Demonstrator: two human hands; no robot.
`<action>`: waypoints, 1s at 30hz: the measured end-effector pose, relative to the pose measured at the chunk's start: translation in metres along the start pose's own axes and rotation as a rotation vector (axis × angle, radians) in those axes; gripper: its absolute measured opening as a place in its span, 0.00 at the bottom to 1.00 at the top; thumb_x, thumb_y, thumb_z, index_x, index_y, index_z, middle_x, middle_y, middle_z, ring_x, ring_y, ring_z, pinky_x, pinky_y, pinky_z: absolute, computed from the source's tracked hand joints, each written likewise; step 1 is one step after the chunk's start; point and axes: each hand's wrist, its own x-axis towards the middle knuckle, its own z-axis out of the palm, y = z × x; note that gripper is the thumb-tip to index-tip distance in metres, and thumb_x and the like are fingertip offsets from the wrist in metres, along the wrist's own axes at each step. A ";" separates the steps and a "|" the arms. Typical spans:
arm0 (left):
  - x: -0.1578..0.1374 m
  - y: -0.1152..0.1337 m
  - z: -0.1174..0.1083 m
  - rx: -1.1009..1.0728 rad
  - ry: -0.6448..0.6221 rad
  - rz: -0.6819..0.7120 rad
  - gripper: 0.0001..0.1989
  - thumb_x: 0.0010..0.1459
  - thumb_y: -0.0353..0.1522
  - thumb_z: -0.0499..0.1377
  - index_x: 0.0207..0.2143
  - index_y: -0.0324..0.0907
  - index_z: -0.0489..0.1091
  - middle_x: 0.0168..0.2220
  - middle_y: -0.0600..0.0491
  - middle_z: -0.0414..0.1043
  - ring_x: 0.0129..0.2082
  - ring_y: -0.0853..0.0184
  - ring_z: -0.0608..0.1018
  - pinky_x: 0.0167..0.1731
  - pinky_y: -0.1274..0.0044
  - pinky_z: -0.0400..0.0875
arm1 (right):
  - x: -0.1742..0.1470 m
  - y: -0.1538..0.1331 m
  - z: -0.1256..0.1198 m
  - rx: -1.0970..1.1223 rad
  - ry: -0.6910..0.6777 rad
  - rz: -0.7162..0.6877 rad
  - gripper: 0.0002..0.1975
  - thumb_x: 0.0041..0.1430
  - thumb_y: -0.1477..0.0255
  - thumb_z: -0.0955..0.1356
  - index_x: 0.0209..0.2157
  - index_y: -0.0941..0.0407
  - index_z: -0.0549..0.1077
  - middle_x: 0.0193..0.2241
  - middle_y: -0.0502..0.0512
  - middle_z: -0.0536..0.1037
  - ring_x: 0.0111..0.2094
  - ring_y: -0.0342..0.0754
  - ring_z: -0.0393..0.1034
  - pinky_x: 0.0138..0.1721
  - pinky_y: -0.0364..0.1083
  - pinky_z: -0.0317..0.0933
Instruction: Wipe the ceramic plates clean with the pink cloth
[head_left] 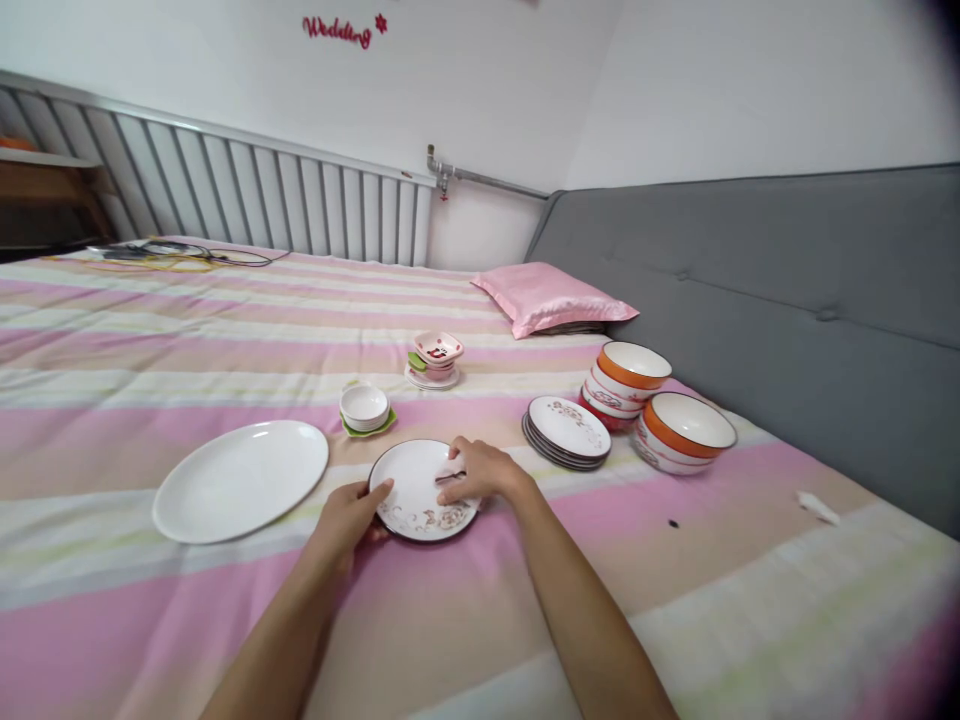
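A round white plate (409,490) with a dark rim and brown floral print is just above the striped bedsheet. My left hand (351,522) grips its left edge, thumb on top and fingers underneath. Over the plate's right side, my right hand (478,472) is closed on a small pale cloth (451,474) pressed against the surface; whether it is fabric or tissue I cannot tell. Right of it sits a stack of similar plates (568,428). To the left lies a large white oval platter (244,482). Small white bowls (365,405) rest on a green leaf-shaped dish behind.
Stacked orange-rimmed bowls (634,375) and another bowl stack (686,430) stand at right, by the grey headboard (750,270). Small pink dishes (437,350) sit further back. A pink pillow (551,297), cables (180,255) and a white scrap (817,508) lie on the bed.
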 end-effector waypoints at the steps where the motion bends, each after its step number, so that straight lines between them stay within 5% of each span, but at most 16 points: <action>1: 0.001 -0.002 0.001 0.015 0.018 0.020 0.16 0.44 0.41 0.61 0.26 0.35 0.68 0.12 0.56 0.64 0.11 0.74 0.64 0.12 0.80 0.59 | -0.003 0.002 0.002 0.037 0.011 -0.003 0.38 0.26 0.53 0.75 0.43 0.50 0.66 0.37 0.52 0.74 0.39 0.52 0.69 0.32 0.43 0.56; 7: -0.009 -0.008 0.000 0.126 0.153 0.148 0.16 0.46 0.43 0.56 0.25 0.37 0.68 0.11 0.58 0.62 0.11 0.70 0.63 0.11 0.78 0.54 | -0.044 0.005 0.030 0.233 0.171 0.026 0.31 0.33 0.53 0.74 0.40 0.50 0.65 0.34 0.47 0.74 0.35 0.47 0.69 0.30 0.41 0.56; 14: -0.085 -0.027 -0.013 0.186 0.123 0.226 0.21 0.45 0.47 0.56 0.29 0.36 0.71 0.18 0.52 0.70 0.18 0.63 0.72 0.16 0.75 0.61 | -0.125 -0.008 0.066 0.374 0.382 0.038 0.24 0.40 0.57 0.72 0.39 0.50 0.65 0.32 0.47 0.75 0.33 0.45 0.69 0.31 0.41 0.57; 20: -0.147 -0.054 -0.022 0.229 0.089 0.251 0.21 0.48 0.46 0.55 0.32 0.36 0.71 0.20 0.51 0.72 0.21 0.62 0.74 0.19 0.75 0.64 | -0.182 -0.016 0.082 0.411 0.443 -0.002 0.23 0.38 0.57 0.73 0.37 0.50 0.67 0.31 0.47 0.75 0.32 0.45 0.69 0.31 0.41 0.59; 30: -0.197 -0.090 -0.032 0.333 0.139 0.357 0.20 0.54 0.41 0.53 0.42 0.36 0.69 0.38 0.45 0.74 0.39 0.57 0.75 0.39 0.68 0.68 | -0.231 -0.024 0.099 0.361 0.464 -0.073 0.21 0.41 0.58 0.72 0.38 0.50 0.67 0.33 0.47 0.75 0.33 0.47 0.70 0.33 0.43 0.61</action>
